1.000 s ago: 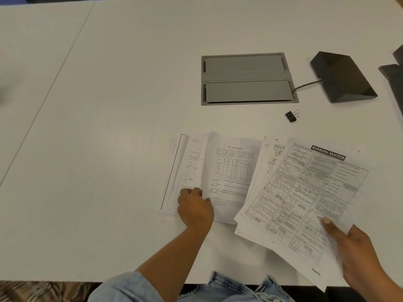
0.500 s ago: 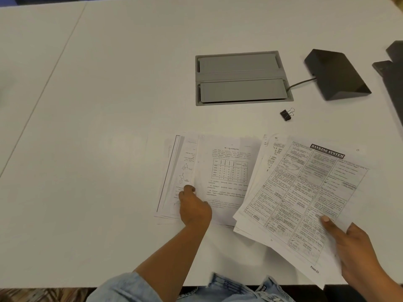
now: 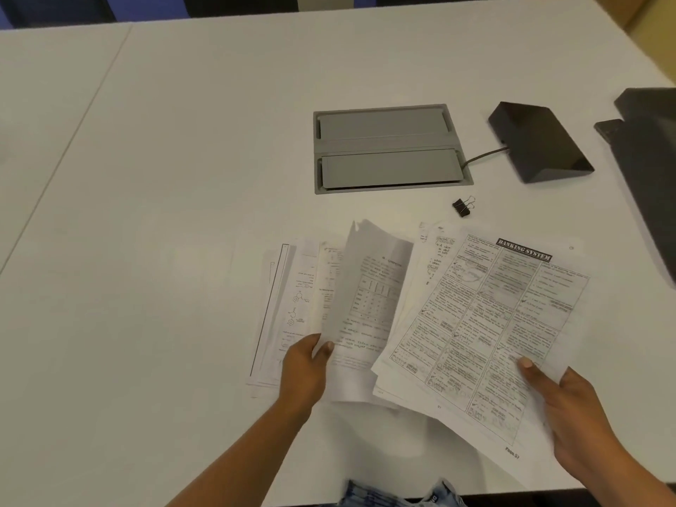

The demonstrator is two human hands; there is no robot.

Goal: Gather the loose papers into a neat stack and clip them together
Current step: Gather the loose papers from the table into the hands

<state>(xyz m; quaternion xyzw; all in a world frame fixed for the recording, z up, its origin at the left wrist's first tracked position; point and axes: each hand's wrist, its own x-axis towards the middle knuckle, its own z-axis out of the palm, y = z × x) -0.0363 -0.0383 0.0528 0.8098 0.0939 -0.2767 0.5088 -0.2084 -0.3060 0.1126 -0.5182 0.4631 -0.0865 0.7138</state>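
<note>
Several printed papers lie fanned out on the white table (image 3: 146, 214). My left hand (image 3: 305, 367) pinches the lower left edge of the sheet with a table (image 3: 369, 290), whose left side is curled up off the papers beneath. Under it lie the left sheets with diagrams (image 3: 289, 309). My right hand (image 3: 570, 415) holds a tilted bundle topped by the "Banking System" page (image 3: 486, 331), thumb on its lower right. A small black binder clip (image 3: 461, 207) lies on the table just beyond the papers, untouched.
A grey cable hatch (image 3: 387, 150) is set into the table behind the papers. To its right a dark wedge-shaped box (image 3: 537, 140) with a cable, and a dark device (image 3: 647, 155) at the right edge. The table's front edge runs just below my arms.
My left hand has taken hold of the table sheet and lifted its left edge, which lay flat before. The right hand keeps its bundle in about the same place.
</note>
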